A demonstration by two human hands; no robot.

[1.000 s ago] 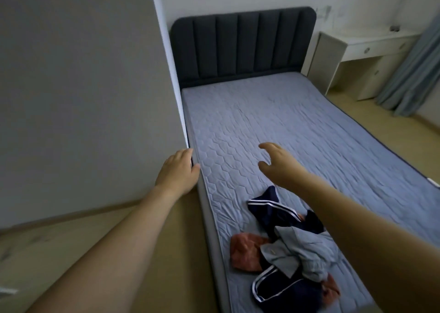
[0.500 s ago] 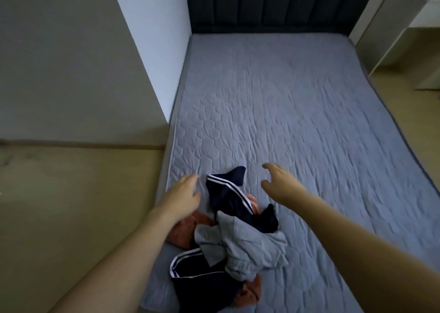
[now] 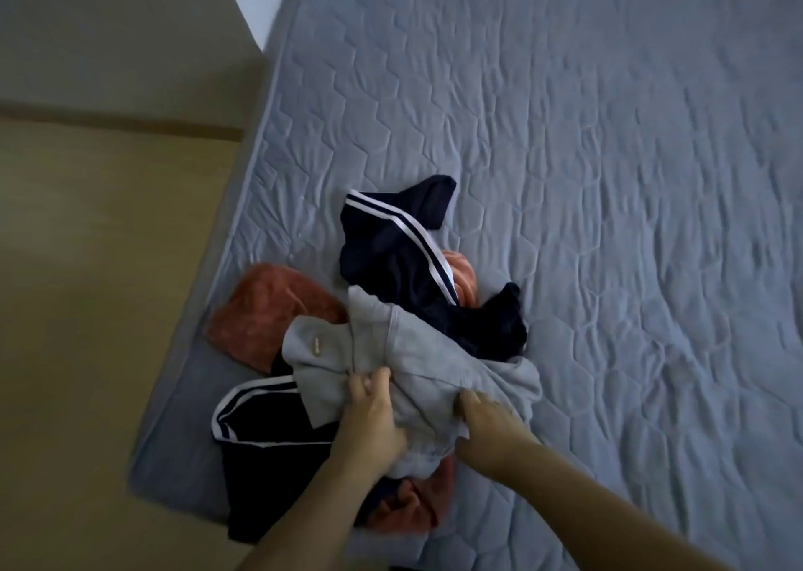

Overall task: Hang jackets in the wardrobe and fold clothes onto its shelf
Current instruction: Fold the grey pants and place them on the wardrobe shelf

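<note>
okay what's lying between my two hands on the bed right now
In the head view, a bunched fold of the crumpled grey cotton garment spans the gap between the left hand and right hand; both grip it.

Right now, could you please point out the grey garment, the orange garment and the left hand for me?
grey garment [image 3: 404, 349]: head view, on its bunched upper middle.
orange garment [image 3: 269, 310]: head view, on the lobe left of the pile.
left hand [image 3: 369, 414]: head view, on the back of the hand.
</note>
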